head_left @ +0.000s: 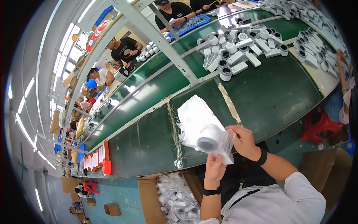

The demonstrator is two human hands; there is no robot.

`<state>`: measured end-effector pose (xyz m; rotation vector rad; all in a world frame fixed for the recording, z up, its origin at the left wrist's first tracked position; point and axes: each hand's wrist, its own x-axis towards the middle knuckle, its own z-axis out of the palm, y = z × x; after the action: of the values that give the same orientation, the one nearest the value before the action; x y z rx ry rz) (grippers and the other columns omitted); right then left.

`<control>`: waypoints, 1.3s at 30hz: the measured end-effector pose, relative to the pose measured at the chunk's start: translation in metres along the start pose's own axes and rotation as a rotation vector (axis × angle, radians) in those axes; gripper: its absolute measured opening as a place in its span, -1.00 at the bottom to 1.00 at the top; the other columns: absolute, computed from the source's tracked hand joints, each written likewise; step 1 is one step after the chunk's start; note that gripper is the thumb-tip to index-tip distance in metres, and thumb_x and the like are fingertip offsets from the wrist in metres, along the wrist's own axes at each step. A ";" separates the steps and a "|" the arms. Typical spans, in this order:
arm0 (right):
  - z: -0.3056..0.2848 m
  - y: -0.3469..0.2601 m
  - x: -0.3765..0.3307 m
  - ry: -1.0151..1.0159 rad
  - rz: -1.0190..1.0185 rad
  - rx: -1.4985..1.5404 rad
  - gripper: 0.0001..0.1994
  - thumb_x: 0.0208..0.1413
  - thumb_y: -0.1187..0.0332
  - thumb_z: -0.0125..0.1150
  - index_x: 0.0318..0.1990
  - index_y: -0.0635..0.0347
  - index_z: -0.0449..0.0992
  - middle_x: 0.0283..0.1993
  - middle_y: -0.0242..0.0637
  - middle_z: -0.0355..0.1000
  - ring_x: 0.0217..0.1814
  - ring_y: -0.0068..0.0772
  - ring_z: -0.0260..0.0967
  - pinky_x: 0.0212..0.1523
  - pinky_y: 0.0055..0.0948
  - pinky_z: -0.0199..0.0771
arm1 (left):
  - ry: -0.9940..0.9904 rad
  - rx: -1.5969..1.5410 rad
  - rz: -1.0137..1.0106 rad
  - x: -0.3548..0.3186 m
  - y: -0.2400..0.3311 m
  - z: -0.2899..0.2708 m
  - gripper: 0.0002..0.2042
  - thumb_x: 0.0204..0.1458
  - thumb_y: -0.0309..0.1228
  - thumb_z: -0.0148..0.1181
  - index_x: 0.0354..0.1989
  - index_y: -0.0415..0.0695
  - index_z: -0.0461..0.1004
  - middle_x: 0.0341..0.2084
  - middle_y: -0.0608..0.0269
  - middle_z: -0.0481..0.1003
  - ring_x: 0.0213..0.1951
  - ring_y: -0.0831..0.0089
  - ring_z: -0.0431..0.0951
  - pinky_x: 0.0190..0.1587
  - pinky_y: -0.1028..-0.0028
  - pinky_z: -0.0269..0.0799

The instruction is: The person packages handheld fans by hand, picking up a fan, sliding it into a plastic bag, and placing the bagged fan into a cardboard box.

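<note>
In front of me a white handheld device with a round grey head (207,144), which looks like a small handheld fan, sits in a clear plastic bag (228,143). My left hand (215,170) is closed on the bagged device near its handle end. The fingers of my right hand (244,142) pinch the edge of the same bag on the right. Just beyond, a stack of white, thin plastic bags (195,112) lies on the green bench (149,143), partly covered by the device.
A heap of similar white devices (238,46) lies farther along the bench, with more at the far right. Below the bench edge, a cardboard box (149,198) holds many bagged ones (177,201). Orange boxes (107,167) stand at left; a red stool (320,127) at right. Co-workers sit across.
</note>
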<state>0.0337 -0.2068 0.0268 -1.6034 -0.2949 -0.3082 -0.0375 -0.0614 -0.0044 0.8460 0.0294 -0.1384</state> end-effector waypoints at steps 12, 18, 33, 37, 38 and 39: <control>-0.009 0.020 -0.026 -0.181 -0.158 -0.095 -0.88 0.01 0.48 0.20 -0.28 0.22 0.58 -0.51 -0.21 0.47 -0.57 -0.34 0.43 -0.52 -0.44 0.39 | 0.396 0.104 0.397 -0.008 0.053 -0.025 -0.49 0.09 -0.60 0.15 0.23 -0.19 0.17 0.13 0.17 0.33 0.12 0.26 0.37 0.20 0.23 0.27; -0.031 0.049 -0.005 -0.186 0.046 -0.165 -0.87 0.05 0.47 0.21 -0.25 0.31 0.56 -0.52 -0.28 0.48 -0.54 -0.64 0.37 -0.48 -0.59 0.38 | 1.035 0.837 0.653 -0.021 0.114 -0.121 -0.48 0.07 -0.56 0.17 0.22 -0.32 0.19 0.06 -0.02 0.37 0.05 0.21 0.41 0.10 0.32 0.30; -0.083 0.026 0.052 -0.102 0.079 -0.246 -0.76 0.04 0.33 0.24 -0.15 0.20 0.54 -0.45 -0.32 0.49 -0.49 -0.52 0.40 -0.42 -0.49 0.43 | 0.996 1.669 0.937 0.021 0.054 -0.114 -0.67 0.02 -0.42 0.21 -0.05 -0.29 0.40 -0.12 0.04 0.35 -0.17 0.23 0.39 -0.15 0.34 0.36; -0.113 0.031 0.131 0.055 0.091 -0.588 -0.55 -0.01 0.22 0.24 0.05 0.17 0.39 -0.25 -0.20 0.45 -0.27 -0.25 0.44 -0.24 -0.29 0.46 | 0.922 1.271 0.653 0.032 0.038 -0.110 -0.81 0.07 -0.48 0.16 -0.18 -0.30 0.43 -0.37 0.22 0.44 -0.35 0.48 0.43 -0.26 0.50 0.37; -0.126 0.049 0.149 0.092 0.069 -0.708 -0.47 -0.01 0.18 0.24 0.12 0.15 0.33 -0.14 -0.14 0.43 -0.13 -0.18 0.43 -0.15 -0.23 0.46 | 0.909 1.217 0.719 0.035 0.034 -0.123 -0.85 0.09 -0.49 0.13 -0.21 -0.29 0.44 -0.35 0.22 0.45 -0.34 0.49 0.43 -0.28 0.51 0.37; -0.134 0.067 0.166 0.107 0.108 -0.815 -0.41 -0.02 0.15 0.25 0.17 0.15 0.27 -0.04 -0.09 0.36 0.00 -0.11 0.36 -0.05 -0.18 0.42 | 0.895 1.232 0.712 0.037 0.033 -0.122 -0.87 0.10 -0.49 0.12 -0.23 -0.29 0.44 -0.35 0.22 0.45 -0.35 0.50 0.42 -0.29 0.52 0.37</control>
<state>0.2102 -0.3435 0.0338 -2.3823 0.0177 -0.4642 0.0067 0.0472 -0.0633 2.0283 0.5171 1.0052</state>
